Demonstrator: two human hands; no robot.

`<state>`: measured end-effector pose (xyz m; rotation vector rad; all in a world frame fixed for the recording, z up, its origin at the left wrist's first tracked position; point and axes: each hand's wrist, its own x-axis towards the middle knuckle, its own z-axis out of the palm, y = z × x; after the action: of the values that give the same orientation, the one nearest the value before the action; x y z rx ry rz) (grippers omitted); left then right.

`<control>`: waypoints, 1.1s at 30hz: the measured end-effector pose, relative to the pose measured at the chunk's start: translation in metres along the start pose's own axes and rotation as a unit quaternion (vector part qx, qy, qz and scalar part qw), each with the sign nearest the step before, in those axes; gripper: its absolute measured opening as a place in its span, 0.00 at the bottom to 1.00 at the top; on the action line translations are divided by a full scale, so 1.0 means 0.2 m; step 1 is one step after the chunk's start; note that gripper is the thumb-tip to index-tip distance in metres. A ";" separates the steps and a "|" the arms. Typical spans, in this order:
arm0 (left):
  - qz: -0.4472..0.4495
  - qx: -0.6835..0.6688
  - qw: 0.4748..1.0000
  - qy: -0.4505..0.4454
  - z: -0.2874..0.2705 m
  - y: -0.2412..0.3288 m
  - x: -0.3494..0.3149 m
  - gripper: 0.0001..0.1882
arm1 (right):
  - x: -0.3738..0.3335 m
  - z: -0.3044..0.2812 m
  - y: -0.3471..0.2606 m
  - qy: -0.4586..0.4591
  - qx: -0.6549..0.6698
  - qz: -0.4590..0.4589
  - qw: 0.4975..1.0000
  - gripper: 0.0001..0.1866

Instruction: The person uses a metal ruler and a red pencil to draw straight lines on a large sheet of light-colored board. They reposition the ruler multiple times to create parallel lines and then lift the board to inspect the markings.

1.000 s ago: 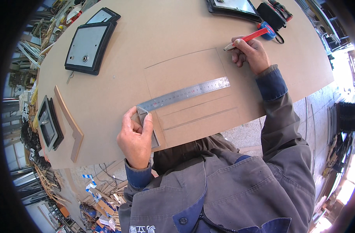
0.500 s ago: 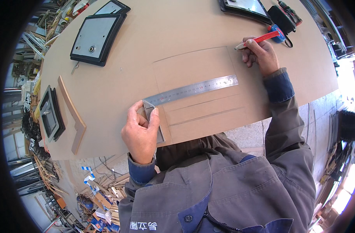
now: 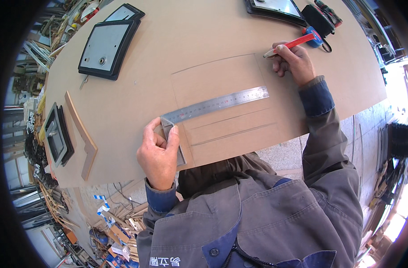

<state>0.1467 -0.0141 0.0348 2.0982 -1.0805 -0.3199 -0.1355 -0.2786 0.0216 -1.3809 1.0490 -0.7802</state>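
My left hand (image 3: 159,154) is closed on the stock of a metal try square (image 3: 217,103), its fingers and thumb pinching the short arm near the board's front edge. The graduated blade lies flat across the brown board (image 3: 204,40), angled slightly up to the right. Drawn pencil lines (image 3: 233,132) run on the board above and below the blade. In my right hand (image 3: 294,62) is a red carpenter's pencil (image 3: 298,41), gripped between thumb and fingers. Its tip points left, close to the upper right corner of the drawn outline.
Black-rimmed panels (image 3: 106,47) lie at the far left, another (image 3: 280,10) at the far right. Beside my right hand are a blue tape measure (image 3: 315,37) and a cordless drill (image 3: 327,15). An angled wooden piece (image 3: 82,131) and a black frame (image 3: 58,134) lie at left.
The whole view has shifted a little, moving the scene slightly left. Both hands keep their holds, and the square stays in about the same place on the board.
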 end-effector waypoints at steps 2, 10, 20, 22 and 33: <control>0.001 0.000 1.000 0.001 0.00 0.00 0.00 0.20 | 0.00 0.00 -0.01 -0.006 -0.008 0.006 1.000 0.17; -0.002 0.000 1.000 -0.001 0.00 -0.01 0.00 0.21 | 0.00 0.00 0.00 -0.001 -0.009 -0.002 1.000 0.19; -0.002 0.002 1.000 0.000 0.00 -0.01 0.01 0.21 | -0.01 0.01 -0.01 0.004 0.001 -0.007 1.000 0.19; 0.001 0.002 1.000 0.001 0.00 -0.02 0.01 0.21 | -0.01 0.01 0.01 0.009 0.003 -0.004 1.000 0.19; -0.003 -0.001 1.000 0.002 0.00 -0.01 0.00 0.21 | 0.00 0.00 0.01 0.013 0.005 0.003 1.000 0.18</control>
<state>0.1481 -0.0135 0.0331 2.0996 -1.0699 -0.3194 -0.1347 -0.2789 0.0190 -1.3619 1.0672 -0.7992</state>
